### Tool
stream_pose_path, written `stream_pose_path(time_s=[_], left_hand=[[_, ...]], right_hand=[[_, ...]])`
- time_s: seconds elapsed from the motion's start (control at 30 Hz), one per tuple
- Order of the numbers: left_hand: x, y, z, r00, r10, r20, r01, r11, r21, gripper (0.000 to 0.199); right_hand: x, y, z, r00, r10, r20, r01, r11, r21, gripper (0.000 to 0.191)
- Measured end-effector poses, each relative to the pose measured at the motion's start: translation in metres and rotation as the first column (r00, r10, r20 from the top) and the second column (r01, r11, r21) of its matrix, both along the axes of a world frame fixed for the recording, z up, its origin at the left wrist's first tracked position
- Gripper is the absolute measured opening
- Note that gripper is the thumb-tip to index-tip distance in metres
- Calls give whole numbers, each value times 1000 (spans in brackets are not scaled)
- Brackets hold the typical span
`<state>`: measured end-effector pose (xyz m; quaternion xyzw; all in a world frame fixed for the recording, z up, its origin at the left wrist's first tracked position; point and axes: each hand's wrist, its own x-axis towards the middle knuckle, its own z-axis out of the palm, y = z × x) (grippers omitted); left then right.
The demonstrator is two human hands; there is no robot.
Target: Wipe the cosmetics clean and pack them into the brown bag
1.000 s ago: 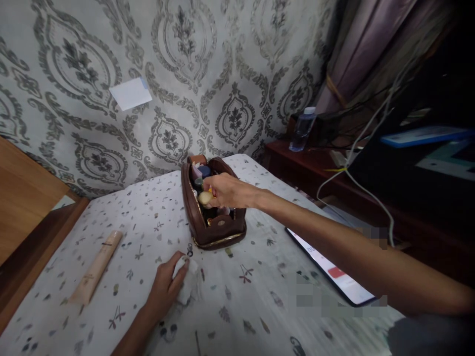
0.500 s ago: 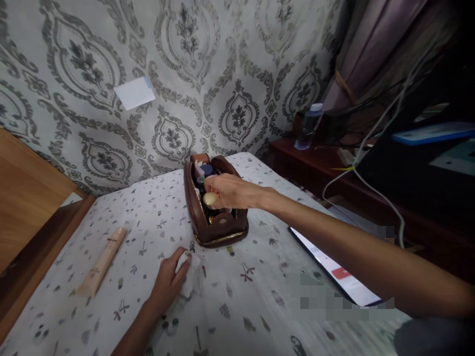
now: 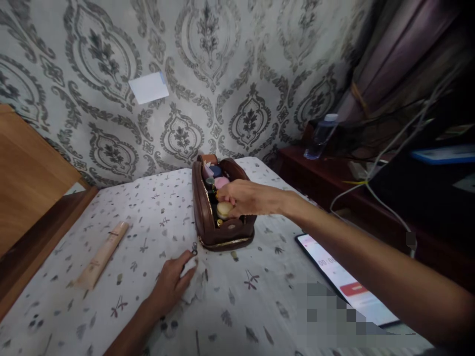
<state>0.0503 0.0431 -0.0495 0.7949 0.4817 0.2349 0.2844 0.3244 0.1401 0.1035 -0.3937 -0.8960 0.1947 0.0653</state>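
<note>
Bag (image 3: 203, 217) stands open, right hand (image 3: 245, 196) inside, arm (image 3: 334, 231) outstretched, fingers (image 3: 230, 191) curled at jar (image 3: 224, 209), grip indeterminable; left hand (image 3: 171, 280) pinches tissue (image 3: 190, 266).

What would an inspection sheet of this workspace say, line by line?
Surface: white patterned sheet, lightly creased.
Things in use: brown bag, open, with containers inside; white tissue, crumpled.
Clutter: beige tube lying at left; lit phone, partly hidden by the right forearm.
Hands: left hand holds the tissue; right hand is at the bag's opening by a cream-lidded container, grip unclear.
Cables: white cable at right, off the sheet.
Surroundings: patterned wall; clear bottle on a dark red stand.
</note>
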Motion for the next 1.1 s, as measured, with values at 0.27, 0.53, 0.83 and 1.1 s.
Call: stream_pose_path(time_s=[0.27, 0.53, 0.83, 1.1], left_hand=[[-4, -1, -12, 1000, 16, -17, -15, 1000, 22, 28], [-4, 1, -10, 1000, 13, -13, -12, 999, 51, 24], [0, 1, 2, 1000, -21, -18, 22, 1000, 17, 21], [1, 2, 5, 999, -40, -24, 39, 999, -5, 21]], right_hand=[[-1, 2, 0, 1000, -17, 11, 17, 1000, 15, 19], [-5, -1, -2, 995, -103, 3, 103, 994, 41, 16], [-9, -5, -3, 994, -53, 98, 47, 997, 67, 33], [-8, 16, -4, 995, 62, 81, -61, 998, -16, 31]])
